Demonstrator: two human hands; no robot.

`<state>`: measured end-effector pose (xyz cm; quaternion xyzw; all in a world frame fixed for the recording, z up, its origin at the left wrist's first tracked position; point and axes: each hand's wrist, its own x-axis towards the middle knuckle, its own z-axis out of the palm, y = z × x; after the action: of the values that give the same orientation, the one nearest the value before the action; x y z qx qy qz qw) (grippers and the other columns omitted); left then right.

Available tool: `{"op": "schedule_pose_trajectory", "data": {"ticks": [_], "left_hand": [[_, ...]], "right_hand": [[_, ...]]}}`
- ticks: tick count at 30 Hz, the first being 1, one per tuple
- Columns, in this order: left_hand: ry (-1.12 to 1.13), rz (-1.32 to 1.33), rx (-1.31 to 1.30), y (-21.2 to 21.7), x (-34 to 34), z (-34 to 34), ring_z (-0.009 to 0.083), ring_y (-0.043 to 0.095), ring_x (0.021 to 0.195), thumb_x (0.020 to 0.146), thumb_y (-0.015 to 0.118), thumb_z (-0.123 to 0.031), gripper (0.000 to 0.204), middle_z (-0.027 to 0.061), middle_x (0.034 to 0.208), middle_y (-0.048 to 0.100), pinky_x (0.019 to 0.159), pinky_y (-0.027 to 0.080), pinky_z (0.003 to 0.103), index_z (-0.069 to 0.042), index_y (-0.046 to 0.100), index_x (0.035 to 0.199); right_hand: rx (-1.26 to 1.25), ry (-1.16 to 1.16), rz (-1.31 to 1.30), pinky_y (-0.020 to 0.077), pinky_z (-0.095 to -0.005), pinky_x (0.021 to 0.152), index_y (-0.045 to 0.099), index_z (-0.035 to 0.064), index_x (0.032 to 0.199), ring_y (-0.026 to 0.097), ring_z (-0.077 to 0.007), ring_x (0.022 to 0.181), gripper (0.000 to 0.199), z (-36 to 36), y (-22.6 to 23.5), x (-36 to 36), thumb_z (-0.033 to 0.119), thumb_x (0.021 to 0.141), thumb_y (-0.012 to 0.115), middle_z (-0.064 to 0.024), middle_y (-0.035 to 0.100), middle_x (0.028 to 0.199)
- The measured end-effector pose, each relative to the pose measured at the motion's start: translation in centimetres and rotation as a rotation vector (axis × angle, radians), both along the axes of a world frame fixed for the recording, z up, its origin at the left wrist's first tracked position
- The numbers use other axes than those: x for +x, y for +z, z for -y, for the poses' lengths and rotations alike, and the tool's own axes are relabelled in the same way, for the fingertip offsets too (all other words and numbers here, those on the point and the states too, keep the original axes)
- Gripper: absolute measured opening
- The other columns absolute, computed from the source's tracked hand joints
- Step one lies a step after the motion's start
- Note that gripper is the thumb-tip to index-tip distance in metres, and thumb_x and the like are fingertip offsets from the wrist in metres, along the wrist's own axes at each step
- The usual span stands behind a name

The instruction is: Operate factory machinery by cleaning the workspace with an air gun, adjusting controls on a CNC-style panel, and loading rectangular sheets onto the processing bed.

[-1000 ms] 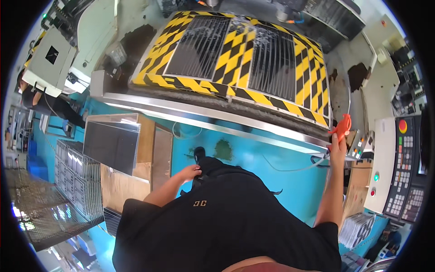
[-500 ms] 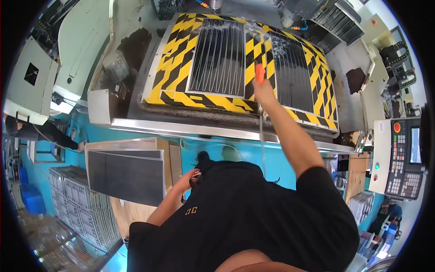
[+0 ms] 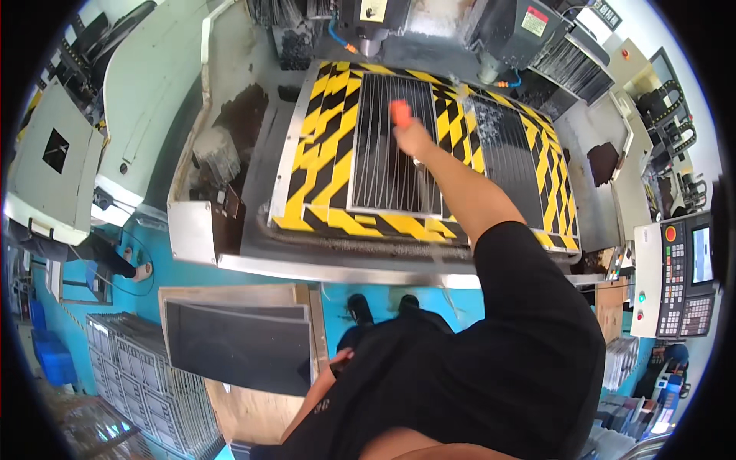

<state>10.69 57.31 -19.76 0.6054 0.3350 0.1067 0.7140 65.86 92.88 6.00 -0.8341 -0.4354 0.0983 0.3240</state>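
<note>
Gripping hand: right hand [image 3: 414,139], arm stretched forward, fingers clenched round the orange tool.
Orange tool [image 3: 401,113]: one item, blurred; held inside the fist, its visible end jutting out at eleven o'clock from the fingers.
Left panel [image 3: 376,146]: dark, with pale lines; behind the tool in this view, contact between them cannot be told.
Right panel [image 3: 502,153]: dark, at three o'clock from the right hand, whitish specks toward its twelve o'clock end.
Striped bed [image 3: 322,153]: yellow and black, bordering both panels.
Spindle [image 3: 369,46]: at eleven o'clock from the tool.
Left hand [image 3: 343,357]: low, beside the dark clothing; finger state and contents cannot be told.
Dark sheets [image 3: 238,337]: stacked, at nine o'clock from the left hand.
</note>
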Motion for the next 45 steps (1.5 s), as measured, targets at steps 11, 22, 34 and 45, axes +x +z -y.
{"op": "schedule_pose_trajectory", "data": {"ticks": [11, 22, 34, 45], "left_hand": [[0.128, -0.047, -0.517, 10.5, 4.1, -3.5, 0.0162, 0.054, 0.113, 0.097, 0.056, -0.037, 0.046, 0.0063, 0.120, 0.061, 0.097, 0.042, 0.029, -0.002, 0.055, 0.128], [-0.084, -0.071, -0.647, 13.4, 12.8, -12.4, 0.0128, 0.060, 0.087, 0.095, 0.060, -0.034, 0.038, 0.0028, 0.100, 0.063, 0.073, 0.048, 0.025, -0.004, 0.059, 0.117], [-0.334, -0.225, -0.132, 11.6, 16.0, -12.7, 0.0193, 0.062, 0.091, 0.095, 0.054, -0.021, 0.023, 0.0073, 0.093, 0.066, 0.077, 0.048, 0.033, -0.006, 0.063, 0.109], [-0.317, -0.537, 0.174, 3.5, 12.9, -8.4, 0.0316, 0.061, 0.074, 0.095, 0.049, -0.020, 0.018, 0.0140, 0.075, 0.060, 0.063, 0.049, 0.042, -0.005, 0.059, 0.093]], "right_hand": [[-0.326, 0.138, -0.002, 0.0508, -0.0476, 0.074, 0.049, -0.0075, 0.111, 0.065, -0.0436, 0.086, 0.048, 10.6, 7.2, -1.1, 0.036, 0.092, 0.054, -0.0282, 0.065, 0.090], [-0.697, 0.385, 0.391, 0.0478, -0.0463, 0.059, 0.054, 0.0061, 0.103, 0.063, -0.0375, 0.065, 0.038, 36.5, 27.9, -14.3, 0.040, 0.088, 0.064, -0.0151, 0.064, 0.068], [-0.694, -0.415, 0.140, 0.0474, -0.0479, 0.070, 0.060, 0.0048, 0.106, 0.065, -0.0364, 0.081, 0.036, 50.3, 23.6, 3.1, 0.039, 0.094, 0.055, -0.0201, 0.067, 0.084], [-0.357, 0.017, 0.332, 0.0503, -0.0493, 0.075, 0.054, -0.0002, 0.108, 0.065, -0.0429, 0.084, 0.046, 41.9, 5.4, 14.0, 0.043, 0.093, 0.053, -0.0254, 0.066, 0.089]]}}
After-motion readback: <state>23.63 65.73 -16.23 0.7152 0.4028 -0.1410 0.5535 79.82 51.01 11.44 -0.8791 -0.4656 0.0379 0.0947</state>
